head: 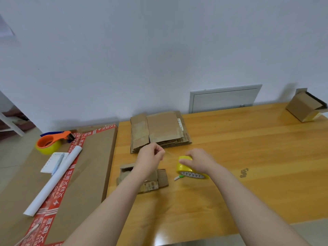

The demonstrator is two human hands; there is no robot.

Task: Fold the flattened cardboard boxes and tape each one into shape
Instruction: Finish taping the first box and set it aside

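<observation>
On the far left lies a big box, flat, with red tape on it. On top of it sit a tape gun, a pad and a white tube. None of these is in use.

Next comes the wood desk. At its far left side is the pile of flat boxes. They are not folded yet, so most of the work is left to do. I cannot count how many are in the pile.

Near the pile, on the near side, is the small box. It looks folded up, but its flaps stick out and I see no new tape across them. The left arm hides part of it.

Above that box, the left grip pinches the end of the tape with its fingertips. The tape is a thin clear strip that runs to the right, from one grip to the other.

The right grip curls round the top of the yellow roll and holds it. The roll is just right of the small box. A little green thing lies on the desk beside it; I cannot tell what it is.

I think the step now is pulling out a strip for the small box.

Far right, at the back of the desk, is a made box. It stands in shape with yellow tape on it, so one looks done.
</observation>
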